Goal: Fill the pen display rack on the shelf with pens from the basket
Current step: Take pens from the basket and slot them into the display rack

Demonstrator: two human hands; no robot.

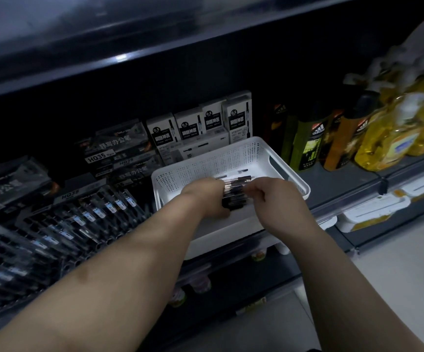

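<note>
A dark shop shelf (337,181) is seen beneath an upper board. At its left a slanted pen display rack (40,240) is set, with rows of pens (91,214) laid in it. Behind the rack, dark pen packs (119,151) marked HQ35 are stacked, and just beside them white boxes (198,123) marked 0.5 are stood upright at the back. A white perforated basket (205,163) is placed in front of those boxes, at the shelf's front edge. To its right, dark and green bottles (307,143) are stood, then yellow bottles (388,146).
</note>
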